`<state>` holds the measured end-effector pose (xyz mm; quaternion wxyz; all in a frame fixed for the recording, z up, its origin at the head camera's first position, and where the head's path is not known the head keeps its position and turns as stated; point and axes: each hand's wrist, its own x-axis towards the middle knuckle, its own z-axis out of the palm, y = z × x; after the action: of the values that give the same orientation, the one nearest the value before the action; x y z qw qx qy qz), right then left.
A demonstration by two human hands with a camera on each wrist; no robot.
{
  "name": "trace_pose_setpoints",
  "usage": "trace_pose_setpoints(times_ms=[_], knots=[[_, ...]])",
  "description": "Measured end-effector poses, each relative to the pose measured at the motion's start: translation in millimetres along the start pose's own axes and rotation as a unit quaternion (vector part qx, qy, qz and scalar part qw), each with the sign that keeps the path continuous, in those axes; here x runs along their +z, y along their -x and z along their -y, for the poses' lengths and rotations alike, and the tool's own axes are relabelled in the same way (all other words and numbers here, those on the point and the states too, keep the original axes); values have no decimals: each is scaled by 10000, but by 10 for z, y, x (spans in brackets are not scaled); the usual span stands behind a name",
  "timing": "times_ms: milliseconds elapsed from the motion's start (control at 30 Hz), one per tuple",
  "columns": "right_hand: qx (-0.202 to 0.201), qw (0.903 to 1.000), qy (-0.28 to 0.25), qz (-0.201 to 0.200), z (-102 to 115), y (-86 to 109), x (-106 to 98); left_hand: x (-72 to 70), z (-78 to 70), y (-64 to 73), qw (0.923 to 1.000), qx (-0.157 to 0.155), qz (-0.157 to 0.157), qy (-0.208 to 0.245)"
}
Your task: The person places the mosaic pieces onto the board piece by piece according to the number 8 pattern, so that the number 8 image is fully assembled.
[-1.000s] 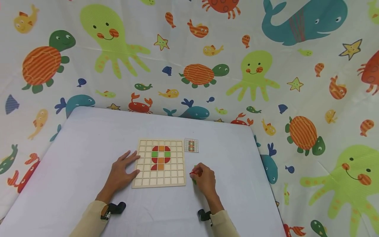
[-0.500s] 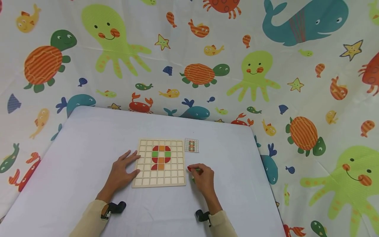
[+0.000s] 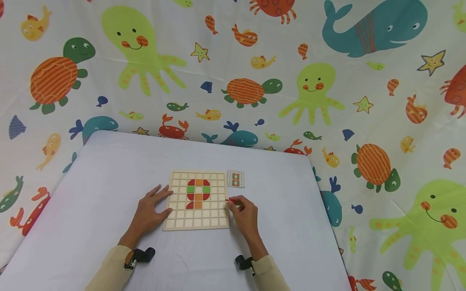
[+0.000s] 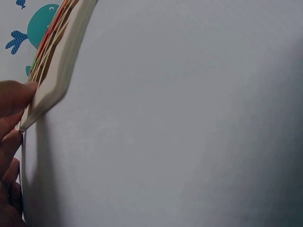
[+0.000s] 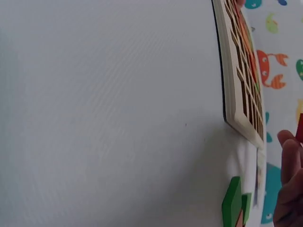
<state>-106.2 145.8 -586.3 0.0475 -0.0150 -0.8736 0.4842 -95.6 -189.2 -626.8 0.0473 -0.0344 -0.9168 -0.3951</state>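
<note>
A square wooden grid board [image 3: 214, 221] lies on the white table. Red, orange and green tiles [image 3: 198, 197] fill several of its middle cells in a ring with a short stem. My left hand [image 3: 147, 213] rests at the board's left edge, fingers spread; in the left wrist view the thumb [image 4: 16, 97] lies at its rim. Beside the right edge, my right hand [image 3: 246, 215] pinches a small red tile [image 5: 300, 128] between thumb and fingers. The tile's tip overlaps the board's edge in the head view. Most of it is hidden by the fingers.
A small printed grid card [image 3: 236, 178] with a coloured pattern lies at the board's upper right. Loose green tiles [image 5: 232, 203] sit on the table near the right hand. A patterned sea-animal cloth [image 3: 251, 52] hangs behind the table [image 3: 109, 173].
My right hand has moved left and slightly up from the loose tiles to the board's right edge, carrying the red tile. The left hand has stayed in place.
</note>
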Motion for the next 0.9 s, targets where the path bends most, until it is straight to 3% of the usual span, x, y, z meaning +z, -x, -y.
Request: trace_pose_setpoints(times_ms=[133, 367, 633, 900], knots=[[64, 9999, -100, 57, 34, -8, 57, 11, 9, 3, 10000, 57, -29, 13], [93, 9998, 172, 12, 121, 0, 152, 13, 13, 2, 9999, 144, -89, 8], [139, 9993, -231, 275, 228, -39, 303, 10, 9, -14, 9998, 177, -133, -19], [257, 9979, 300, 512, 278, -56, 510, 9, 2, -15, 9999, 79, -55, -33]])
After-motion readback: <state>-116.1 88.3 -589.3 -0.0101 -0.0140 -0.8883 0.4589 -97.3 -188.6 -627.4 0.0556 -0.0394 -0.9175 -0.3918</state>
